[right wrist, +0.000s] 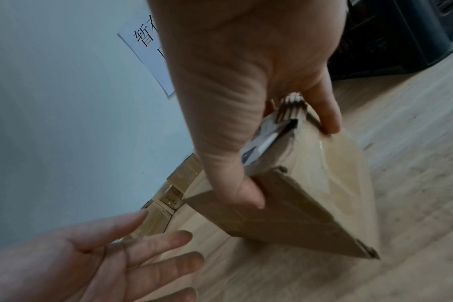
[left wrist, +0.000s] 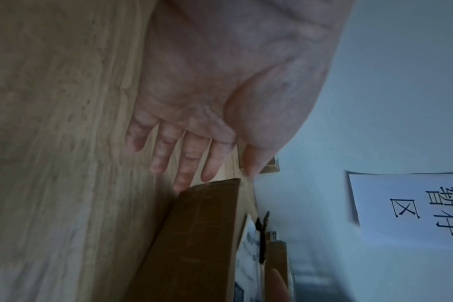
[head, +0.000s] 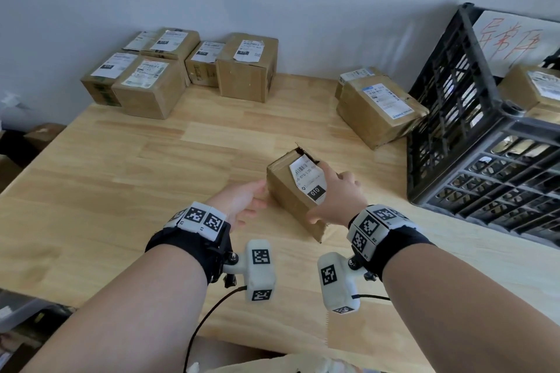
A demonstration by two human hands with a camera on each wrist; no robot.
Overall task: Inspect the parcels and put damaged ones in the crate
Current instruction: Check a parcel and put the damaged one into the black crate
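A: The left hand (head: 242, 200) lies spread beside the torn parcel (head: 295, 191), not gripping it.

B: So the right hand (head: 339, 197) alone pinches it, tilted above the tabletop (head: 121, 175). It could slip, or the tear widen, before reaching the crate (head: 472, 130) on the right.
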